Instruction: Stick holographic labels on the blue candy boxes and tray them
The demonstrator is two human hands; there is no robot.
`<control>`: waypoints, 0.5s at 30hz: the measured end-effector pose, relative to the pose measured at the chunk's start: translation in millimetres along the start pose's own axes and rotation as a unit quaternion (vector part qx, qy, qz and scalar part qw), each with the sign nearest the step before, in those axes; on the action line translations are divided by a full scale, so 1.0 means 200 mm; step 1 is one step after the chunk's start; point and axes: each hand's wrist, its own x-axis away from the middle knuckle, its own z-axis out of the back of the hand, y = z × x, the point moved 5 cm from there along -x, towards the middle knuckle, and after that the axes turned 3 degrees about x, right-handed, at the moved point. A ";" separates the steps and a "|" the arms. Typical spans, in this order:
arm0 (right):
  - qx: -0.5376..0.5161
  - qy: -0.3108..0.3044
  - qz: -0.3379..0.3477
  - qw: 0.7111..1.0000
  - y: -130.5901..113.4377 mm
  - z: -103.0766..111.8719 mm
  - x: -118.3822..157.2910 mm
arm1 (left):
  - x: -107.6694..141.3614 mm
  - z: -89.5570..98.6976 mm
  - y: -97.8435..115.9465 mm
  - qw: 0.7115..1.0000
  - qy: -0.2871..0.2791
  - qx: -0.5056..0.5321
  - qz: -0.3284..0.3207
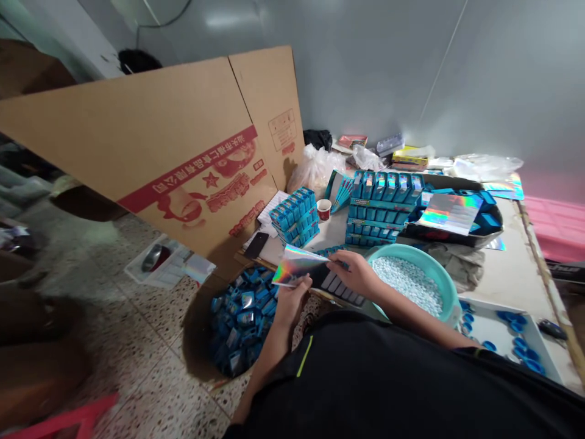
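A thin, flat sheet (292, 267), glossy as foil, throws rainbow colors from its smooth face. The left hand (292, 299) pinches its near edge in a narrow grip, while the fingers of the right hand (354, 273) close on its right end; most of the sheet extends left and far of the fingertips. On the right, a round turquoise plastic basin (454, 283) holds small, pale pellets. A shallow white tray (497, 330) farther right contains round blue pieces. Near left, a brown cardboard box (194, 341) holds many small blue packs (247, 317).
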 end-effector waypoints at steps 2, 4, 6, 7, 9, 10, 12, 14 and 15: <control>0.038 -0.002 0.004 0.999 0.03 0.02 0.01 | 0.00 0.04 0.10 0.994 0.081 0.005 -0.078; 0.085 -0.012 0.007 0.996 0.06 0.03 0.03 | 0.03 0.09 0.25 0.961 0.159 -0.057 -0.219; 0.129 -0.031 0.011 0.991 0.07 0.03 0.05 | 0.08 0.05 0.41 0.910 0.131 -0.196 -0.341; 0.148 -0.044 0.012 0.988 0.08 0.03 0.06 | 0.10 0.00 0.46 0.881 0.078 -0.277 -0.375; 0.171 -0.071 0.012 0.983 0.08 0.01 0.08 | 0.12 -0.10 0.51 0.826 -0.037 -0.409 -0.386; 0.178 -0.083 0.014 0.980 0.08 0.00 0.09 | 0.12 -0.14 0.50 0.804 -0.088 -0.456 -0.371; 0.187 -0.102 0.020 0.977 0.07 -0.03 0.10 | 0.11 -0.21 0.47 0.773 -0.166 -0.514 -0.333; 0.190 -0.111 0.024 0.975 0.07 -0.04 0.11 | 0.08 -0.25 0.40 0.751 -0.236 -0.546 -0.288; 0.190 -0.114 0.024 0.975 0.07 -0.04 0.11 | 0.06 -0.26 0.37 0.743 -0.264 -0.554 -0.267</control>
